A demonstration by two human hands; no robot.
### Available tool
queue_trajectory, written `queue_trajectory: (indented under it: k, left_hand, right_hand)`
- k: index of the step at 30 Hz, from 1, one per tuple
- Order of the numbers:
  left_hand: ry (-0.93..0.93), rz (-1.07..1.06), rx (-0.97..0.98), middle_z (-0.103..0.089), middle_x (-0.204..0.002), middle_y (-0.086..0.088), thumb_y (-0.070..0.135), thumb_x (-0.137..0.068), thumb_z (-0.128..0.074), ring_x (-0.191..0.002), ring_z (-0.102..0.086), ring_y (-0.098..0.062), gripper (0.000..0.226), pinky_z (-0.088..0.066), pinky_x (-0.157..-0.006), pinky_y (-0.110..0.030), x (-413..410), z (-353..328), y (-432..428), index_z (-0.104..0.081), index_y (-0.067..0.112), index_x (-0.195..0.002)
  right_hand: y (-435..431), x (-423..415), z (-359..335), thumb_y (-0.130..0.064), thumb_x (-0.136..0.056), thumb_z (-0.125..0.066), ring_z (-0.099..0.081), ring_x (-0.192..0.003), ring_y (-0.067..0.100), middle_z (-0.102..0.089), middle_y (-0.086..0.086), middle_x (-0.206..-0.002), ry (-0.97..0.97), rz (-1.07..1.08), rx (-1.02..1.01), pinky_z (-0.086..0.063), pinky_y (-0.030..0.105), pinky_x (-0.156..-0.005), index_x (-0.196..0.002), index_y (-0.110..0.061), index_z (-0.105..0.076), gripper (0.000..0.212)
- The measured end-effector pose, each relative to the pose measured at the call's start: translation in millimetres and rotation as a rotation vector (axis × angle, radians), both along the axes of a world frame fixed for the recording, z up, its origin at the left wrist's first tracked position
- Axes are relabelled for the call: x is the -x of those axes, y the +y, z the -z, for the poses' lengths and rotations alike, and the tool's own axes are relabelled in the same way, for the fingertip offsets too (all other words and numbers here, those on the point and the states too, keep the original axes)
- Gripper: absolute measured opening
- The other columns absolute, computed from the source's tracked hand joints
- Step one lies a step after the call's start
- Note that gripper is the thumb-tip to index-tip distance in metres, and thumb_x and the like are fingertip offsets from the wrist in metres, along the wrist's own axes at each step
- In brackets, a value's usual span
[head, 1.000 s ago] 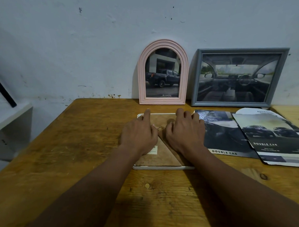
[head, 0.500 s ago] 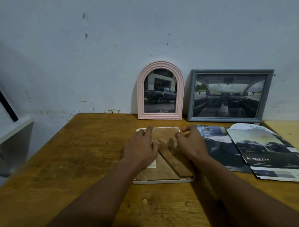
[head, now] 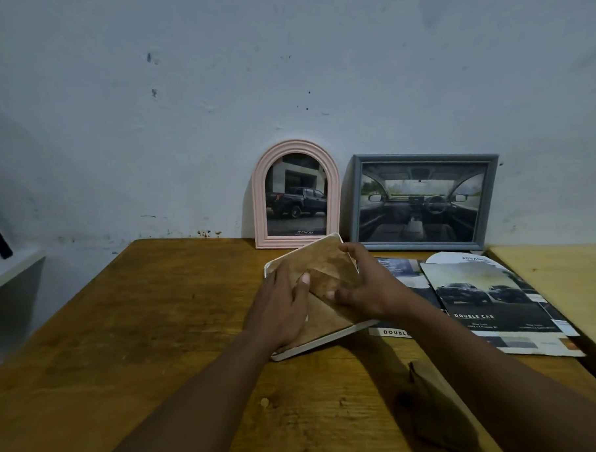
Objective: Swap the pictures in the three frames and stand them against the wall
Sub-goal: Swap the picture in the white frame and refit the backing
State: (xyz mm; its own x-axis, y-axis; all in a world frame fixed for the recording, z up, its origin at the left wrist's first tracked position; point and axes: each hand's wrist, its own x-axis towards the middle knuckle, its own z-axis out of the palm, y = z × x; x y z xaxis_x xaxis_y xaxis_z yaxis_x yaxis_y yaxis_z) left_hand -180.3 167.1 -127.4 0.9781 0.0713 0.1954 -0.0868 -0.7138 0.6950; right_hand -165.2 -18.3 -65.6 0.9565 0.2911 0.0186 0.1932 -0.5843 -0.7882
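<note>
A white frame is tilted up off the wooden table, its brown backing board and fold-out stand facing me. My left hand grips its left side, thumb on the backing. My right hand holds its right side and the stand, fingers curled round the top edge. A pink arched frame with a pickup truck picture leans on the wall. Beside it a grey rectangular frame with a car interior picture leans too.
Loose car brochure pages lie on the table to the right of the white frame. A lighter second table adjoins at the far right. A white shelf stands at the left. The wall rises behind the table.
The white frame lay flat under both hands; now both hands have lifted and turned it, its far end raised toward the pink frame. The camera has tipped upward.
</note>
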Motion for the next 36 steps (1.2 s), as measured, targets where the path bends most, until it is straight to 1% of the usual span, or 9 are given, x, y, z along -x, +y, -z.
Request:
queue_trajectory:
  k: [7,10,12,16,20,26,29,32,36]
  left_hand:
    - [-0.112,-0.11,-0.244,-0.05,-0.144,-0.003,0.057,-0.103,-0.03,-0.126,-0.05,-0.022,0.055,-0.046,-0.103,-0.046,10.7,-17.0,-4.9,-0.032,0.027,-0.15]
    - [-0.021,-0.06,0.04,-0.058,-0.13,0.0,0.06,-0.101,-0.035,-0.108,-0.061,-0.02,0.049,-0.057,-0.088,-0.049,6.1,-27.4,-9.2,-0.034,0.036,-0.143]
    - [0.064,-0.04,0.326,-0.061,-0.125,0.001,0.057,-0.102,-0.039,-0.102,-0.064,-0.019,0.041,-0.06,-0.083,-0.05,5.6,-45.3,-15.4,-0.04,0.038,-0.138]
    - [0.124,0.008,0.532,-0.058,-0.128,-0.003,0.058,-0.104,-0.033,-0.11,-0.062,-0.029,0.045,-0.057,-0.085,-0.047,3.3,-85.0,-18.6,-0.047,0.029,-0.136]
    - [0.293,0.051,0.688,-0.058,-0.129,-0.003,0.069,-0.099,-0.034,-0.109,-0.062,-0.033,0.059,-0.058,-0.083,-0.052,11.6,-102.6,-9.4,-0.046,0.033,-0.143]
    - [0.356,0.035,0.784,-0.064,-0.128,-0.014,0.085,-0.079,-0.048,-0.118,-0.061,-0.041,0.063,-0.045,-0.103,-0.063,17.1,-99.6,17.6,-0.057,0.035,-0.116]
    - [0.362,-0.039,0.734,-0.067,-0.117,-0.013,0.068,-0.09,-0.055,-0.109,-0.064,-0.035,0.057,-0.05,-0.099,-0.057,20.1,-99.1,30.5,-0.054,0.025,-0.127]
    - [0.388,-0.115,0.774,-0.068,-0.112,-0.016,0.042,-0.103,-0.051,-0.097,-0.07,-0.035,0.033,-0.061,-0.075,-0.047,27.5,-95.8,43.8,-0.052,0.02,-0.128]
    - [0.397,-0.19,0.768,-0.074,-0.104,-0.018,0.022,-0.105,-0.05,-0.087,-0.076,-0.035,0.022,-0.063,-0.073,-0.052,31.7,-71.5,53.6,-0.057,0.017,-0.125]
  right_hand:
    - [5.5,7.3,-18.1,-0.018,-0.079,-0.082,-0.045,-0.131,0.028,-0.037,0.004,-0.15,-0.07,0.045,0.055,-0.047,0.027,-0.083,-0.149,-0.031,-0.03,0.088]
    - [5.3,3.7,-54.0,-0.016,-0.083,-0.077,-0.057,-0.105,0.021,-0.046,0.005,-0.14,-0.09,0.075,0.144,-0.052,0.023,-0.068,-0.142,-0.025,-0.04,0.07]
    - [3.5,3.1,-81.2,-0.015,-0.087,-0.071,-0.062,-0.095,0.021,-0.053,0.007,-0.129,-0.062,0.057,0.095,-0.06,0.034,-0.074,-0.132,-0.021,-0.051,0.05]
    - [12.7,6.8,-111.4,-0.014,-0.089,-0.068,-0.068,-0.091,0.024,-0.068,0.013,-0.106,-0.093,0.025,0.166,-0.06,0.042,-0.085,-0.111,-0.008,-0.068,0.023]
    - [33.2,13.6,-106.9,-0.018,-0.087,-0.071,-0.07,-0.085,0.022,-0.071,0.012,-0.096,-0.077,0.033,0.169,-0.06,0.04,-0.083,-0.103,-0.006,-0.071,0.021]
    - [49.9,27.0,-94.3,-0.04,-0.094,-0.064,-0.071,-0.074,0.018,-0.07,0.008,-0.09,-0.005,-0.096,0.015,-0.057,0.026,-0.058,-0.099,-0.01,-0.07,0.03]
    - [50.8,28.4,-81.5,-0.046,-0.096,-0.057,-0.068,-0.077,0.018,-0.067,0.004,-0.094,-0.014,-0.079,-0.064,-0.054,0.025,-0.054,-0.09,-0.024,-0.064,0.025]
    - [45.3,23.5,-55.2,-0.044,-0.097,-0.056,-0.062,-0.079,0.012,-0.065,-0.001,-0.093,-0.072,-0.015,0.021,-0.05,0.026,-0.058,-0.088,-0.027,-0.061,0.02]
    - [33.5,17.1,3.9,-0.045,-0.094,-0.06,-0.059,-0.103,0.019,-0.061,0.002,-0.117,-0.06,0.112,0.234,-0.056,0.039,-0.079,-0.123,-0.022,-0.057,0.037]
